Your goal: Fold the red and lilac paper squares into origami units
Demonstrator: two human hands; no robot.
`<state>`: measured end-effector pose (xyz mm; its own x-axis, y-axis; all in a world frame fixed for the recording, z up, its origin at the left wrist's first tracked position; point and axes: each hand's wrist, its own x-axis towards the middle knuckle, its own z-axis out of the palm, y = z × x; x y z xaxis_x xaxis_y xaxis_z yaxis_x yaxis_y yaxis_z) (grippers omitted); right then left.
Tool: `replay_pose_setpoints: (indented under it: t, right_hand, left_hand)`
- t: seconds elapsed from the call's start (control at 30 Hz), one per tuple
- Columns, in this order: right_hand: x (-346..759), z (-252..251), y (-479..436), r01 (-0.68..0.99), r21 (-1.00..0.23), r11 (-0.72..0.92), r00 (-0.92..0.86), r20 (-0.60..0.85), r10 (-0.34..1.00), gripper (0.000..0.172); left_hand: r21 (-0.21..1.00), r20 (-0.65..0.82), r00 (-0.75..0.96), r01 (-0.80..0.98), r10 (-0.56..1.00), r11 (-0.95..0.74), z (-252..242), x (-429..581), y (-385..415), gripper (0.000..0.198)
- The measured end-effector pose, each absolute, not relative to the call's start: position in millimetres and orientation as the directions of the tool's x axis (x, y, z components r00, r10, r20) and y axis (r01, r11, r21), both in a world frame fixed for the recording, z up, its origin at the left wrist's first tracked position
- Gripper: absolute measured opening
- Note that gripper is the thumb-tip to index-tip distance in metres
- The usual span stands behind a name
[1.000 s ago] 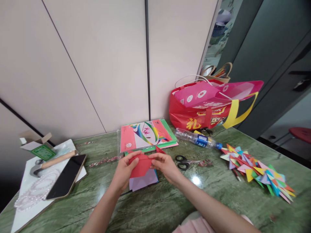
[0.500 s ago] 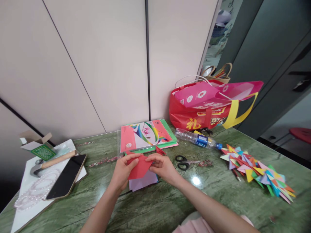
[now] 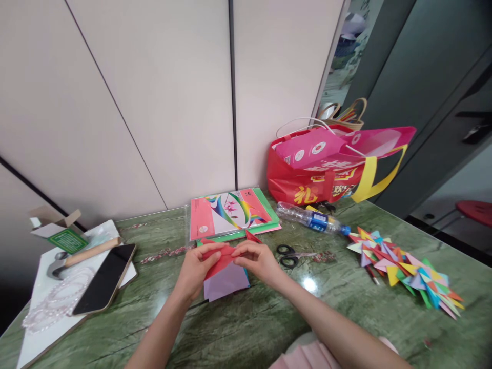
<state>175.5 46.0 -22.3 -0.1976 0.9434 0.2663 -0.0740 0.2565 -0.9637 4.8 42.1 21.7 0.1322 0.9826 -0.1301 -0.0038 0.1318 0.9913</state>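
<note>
Between both hands is a piece of red folded paper (image 3: 218, 261), held above the table. My left hand (image 3: 199, 270) pinches its left side, thumb on top. My right hand (image 3: 257, 260) pinches the right side with thumb and fingers. Below the red paper lie lilac paper squares (image 3: 226, 282) with a blue edge showing. Just behind my right hand, a dark red folded piece (image 3: 252, 237) points up. Black-handled scissors (image 3: 289, 256) rest to the right of that hand.
Behind the hands lies a coloured-paper pack (image 3: 232, 212). To the right are a plastic bottle (image 3: 313, 219), a red bag (image 3: 319, 169) and folded paper stars (image 3: 403, 271). At left, a phone (image 3: 104, 279), hammer (image 3: 82, 256), bead strings (image 3: 61, 302) and small green box (image 3: 63, 233) sit on a white board.
The red paper's broad flat face has tilted or folded, so a narrower strip of it shows and more lilac paper is visible beneath. Both hands still hold it in nearly the same spot.
</note>
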Motion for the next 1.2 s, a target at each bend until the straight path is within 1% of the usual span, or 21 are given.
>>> replay_pose_setpoints:
  t: [0.1,0.23,0.33,0.47,0.6,0.87,1.07,1.2]
  right_hand:
    - [175.6,-21.6,46.3,-0.124,-0.965,0.231,-0.195,0.252,0.948,0.012]
    - [175.4,-23.1,46.4,-0.234,-0.957,0.171,-0.216,0.223,0.951,0.015]
    - [176.8,-23.2,46.3,-0.260,-0.954,0.146,-0.244,0.211,0.947,0.013]
    - [180.8,-21.9,46.6,-0.221,-0.963,0.154,-0.305,0.218,0.927,0.017]
    - [183.9,-21.2,47.9,-0.186,-0.962,0.199,-0.340,0.253,0.906,0.020]
    - [185.5,-16.0,47.8,-0.119,-0.961,0.248,-0.353,0.275,0.894,0.017]
    - [188.3,-14.8,47.5,-0.026,-0.942,0.335,-0.412,0.316,0.855,0.019]
    - [189.0,-14.8,47.1,0.007,-0.926,0.377,-0.420,0.339,0.842,0.019]
  left_hand:
    - [0.993,-0.117,0.138,0.004,0.983,0.117,21.1,5.6,41.8,0.026]
    - [0.987,-0.150,0.125,-0.037,0.981,0.156,21.4,6.9,41.3,0.028]
    - [0.984,-0.162,0.130,-0.056,0.978,0.170,21.3,6.7,41.4,0.029]
    - [0.982,-0.171,0.132,-0.061,0.976,0.180,21.0,5.3,41.7,0.029]
    - [0.980,-0.178,0.154,-0.057,0.972,0.189,22.3,5.7,41.2,0.028]
    - [0.968,-0.200,0.188,-0.117,0.962,0.224,21.5,6.0,40.8,0.029]
    - [0.964,-0.196,0.203,-0.141,0.959,0.227,18.9,4.7,42.3,0.031]
    - [0.948,-0.229,0.218,-0.172,0.949,0.268,19.0,4.6,42.1,0.030]
